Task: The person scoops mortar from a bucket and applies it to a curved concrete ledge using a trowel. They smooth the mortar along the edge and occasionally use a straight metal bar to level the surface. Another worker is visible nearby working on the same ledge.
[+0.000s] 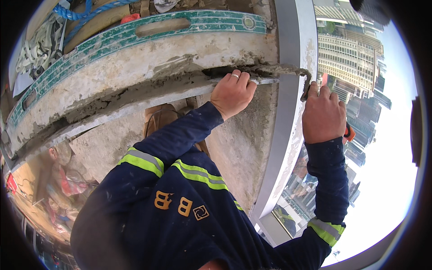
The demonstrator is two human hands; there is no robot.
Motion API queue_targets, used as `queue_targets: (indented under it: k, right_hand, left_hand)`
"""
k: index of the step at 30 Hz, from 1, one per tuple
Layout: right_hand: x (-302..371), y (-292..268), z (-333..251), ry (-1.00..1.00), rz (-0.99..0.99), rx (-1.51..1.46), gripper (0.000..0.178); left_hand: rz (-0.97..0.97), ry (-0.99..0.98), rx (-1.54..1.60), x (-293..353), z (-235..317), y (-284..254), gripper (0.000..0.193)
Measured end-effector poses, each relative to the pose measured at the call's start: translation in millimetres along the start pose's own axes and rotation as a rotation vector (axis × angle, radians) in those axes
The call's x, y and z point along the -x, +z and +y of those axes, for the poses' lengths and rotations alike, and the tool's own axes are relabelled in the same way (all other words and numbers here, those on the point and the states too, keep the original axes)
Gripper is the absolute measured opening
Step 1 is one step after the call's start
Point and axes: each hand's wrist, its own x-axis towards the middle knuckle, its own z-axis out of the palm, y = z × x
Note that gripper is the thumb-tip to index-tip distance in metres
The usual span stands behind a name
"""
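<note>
- Navy work shirt [180, 211] with hi-vis bands fills the lower frame, closest to the lens; both sleeves reach up and away toward a ledge.
- Wet mortar [252, 70] sits in a joint along the top of a pale concrete ledge [135, 76], running right to a grey metal frame post [292, 45].
- Left hand [231, 92], ring on one finger, is curled shut around a thin flat metal blade [267, 81] lying level under the mortar line; judged to be held there as a guide or catch so the mix stays in the joint.
- Right hand [321, 114] is closed on a tool with an orange handle [349, 132], its dark tip [306, 92] up at the mortar end beside the post, likely pressing or trimming.
- Hands are apart, one either side of the post.
- Green spirit level [148, 31] rests along the ledge top behind the joint, kept within reach.
- Blue rope [74, 13] and white straps [36, 51] lie beyond, upper left.
- Brown boot [159, 117] stands on the slab below the ledge.
- High-rise towers [355, 54] show past the frame, far below.
</note>
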Motion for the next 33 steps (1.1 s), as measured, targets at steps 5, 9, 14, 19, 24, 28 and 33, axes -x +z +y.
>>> queue_targets:
  k: [5, 9, 14, 19, 24, 28, 33]
  right_hand:
    - [-8, -9, -18, -0.099, 0.03, -0.104, 0.028]
    - [-13, 23, -21, -0.025, -0.096, -0.048, 0.021]
    - [-1, -1, -5, -0.033, 0.015, -0.015, 0.03]
    - [-7, 4, -33, -0.078, 0.069, -0.072, 0.028]
    - [-7, 7, -25, -0.087, 0.072, -0.055, 0.029]
    - [-1, -7, -12, -0.053, 0.089, 0.03, 0.036]
    - [-15, 18, -38, -0.061, 0.066, 0.008, 0.032]
  left_hand:
    - [-0.009, -0.008, 0.01, -1, -2, -1, 0.011]
    - [0.015, 0.024, 0.013, 0, 1, -1, 0.009]
    - [0.029, 0.012, -0.029, -1, -3, 1, 0.01]
    - [0.009, 0.011, 0.029, -2, -1, -2, 0.01]
    - [-0.01, 0.011, 0.032, -2, 0, -4, 0.01]
    - [-0.003, 0.005, 0.008, -2, -3, -3, 0.01]
    - [-0.021, 0.011, 0.017, -2, -1, -3, 0.01]
